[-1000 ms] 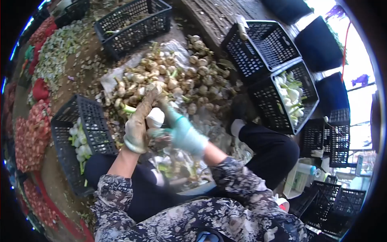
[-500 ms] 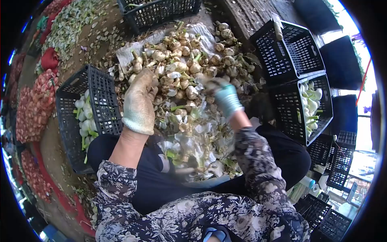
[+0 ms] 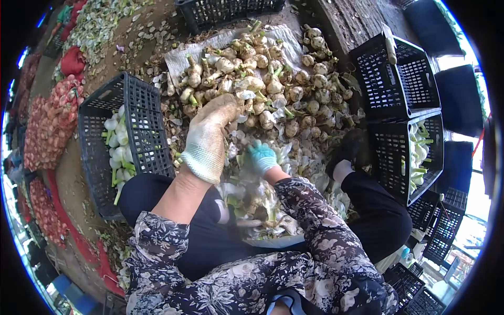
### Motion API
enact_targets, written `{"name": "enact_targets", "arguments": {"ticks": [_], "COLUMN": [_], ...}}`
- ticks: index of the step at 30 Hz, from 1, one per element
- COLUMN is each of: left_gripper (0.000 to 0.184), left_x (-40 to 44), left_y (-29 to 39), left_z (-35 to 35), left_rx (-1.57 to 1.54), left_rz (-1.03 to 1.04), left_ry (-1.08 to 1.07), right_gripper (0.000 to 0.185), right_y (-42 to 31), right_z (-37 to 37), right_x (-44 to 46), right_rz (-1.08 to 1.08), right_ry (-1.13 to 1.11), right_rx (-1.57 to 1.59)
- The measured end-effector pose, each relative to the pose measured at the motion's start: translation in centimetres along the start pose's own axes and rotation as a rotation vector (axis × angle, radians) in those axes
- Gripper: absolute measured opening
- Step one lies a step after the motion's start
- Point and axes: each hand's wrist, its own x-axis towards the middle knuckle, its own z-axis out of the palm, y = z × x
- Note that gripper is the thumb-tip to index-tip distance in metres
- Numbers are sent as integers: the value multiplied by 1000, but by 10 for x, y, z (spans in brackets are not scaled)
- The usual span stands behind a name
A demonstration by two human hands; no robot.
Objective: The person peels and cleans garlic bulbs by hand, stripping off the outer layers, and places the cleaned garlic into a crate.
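Note:
My left hand, in a dirt-stained white glove, reaches to the near left edge of a heap of unpeeled garlic bulbs. Its fingers are bent downward and their tips are hard to make out against the bulbs. Lower and to the right, my right hand, in a teal-tipped glove, is over loose garlic skins between my legs. The fingers of that hand are partly hidden and blurred. The heap rests on a pale sheet.
A black crate at the left holds white peeled bulbs with green stems. Two joined crates stand at the right, with a handled tool on the upper rim. Red net sacks lie at the far left.
The white bulb seen between my hands a second ago is gone from them. My right hand went out to the heap, then came back down over the skins. The view has shifted.

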Motion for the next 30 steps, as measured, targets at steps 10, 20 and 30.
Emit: {"name": "enact_targets", "arguments": {"ticks": [10, 20, 30], "left_gripper": [33, 69, 67], "left_x": [-14, -28, -26], "left_y": [-1, -14, -18], "left_z": [20, 54, 43], "left_rx": [263, 507, 1207], "left_rz": [-27, 220, 891], "left_ry": [-114, -393, -78], "right_gripper": [40, 45, 32], "right_y": [50, -3, -42], "right_z": [-165, -218, -229], "right_x": [-72, -79, -84], "right_rz": [187, -116, -165], "right_ry": [154, 9, 569], "right_rx": [1982, 1833, 1346]}}
